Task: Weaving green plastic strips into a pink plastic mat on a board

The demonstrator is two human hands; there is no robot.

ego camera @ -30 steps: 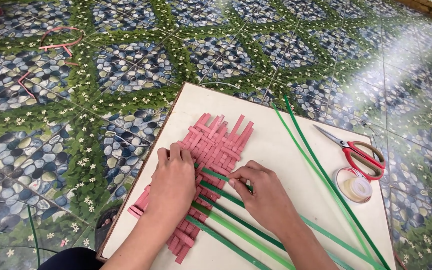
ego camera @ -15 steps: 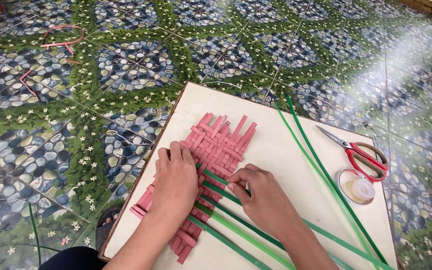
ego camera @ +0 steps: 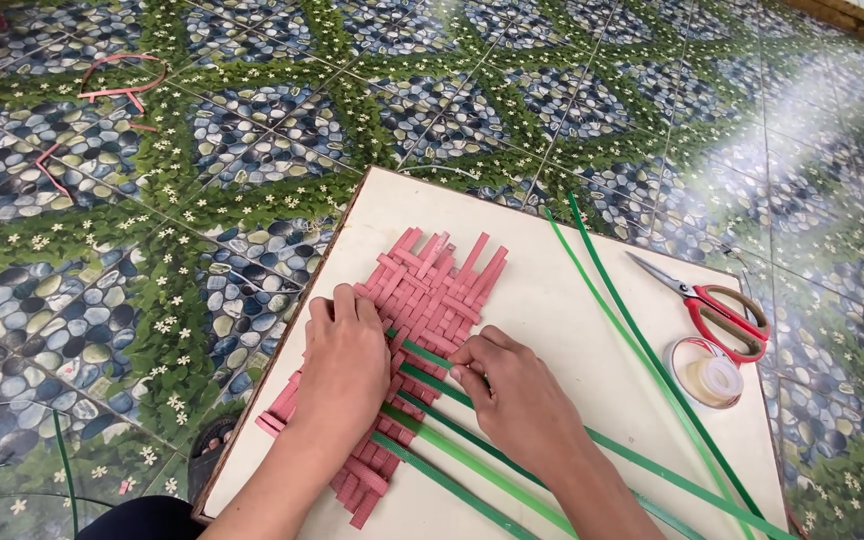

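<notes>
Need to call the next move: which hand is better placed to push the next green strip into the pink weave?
Probably the right hand: its fingertips pinch a green strip right at the edge of the pink woven mat. The left hand lies flat on the mat, pinning it to the white board.

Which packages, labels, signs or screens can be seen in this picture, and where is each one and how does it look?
None: no package, label, sign or screen is in view.
Only work things lie on the white board: a pink woven mat under both hands, green strips, red-handled scissors and a clear tape roll at the right edge.
</notes>
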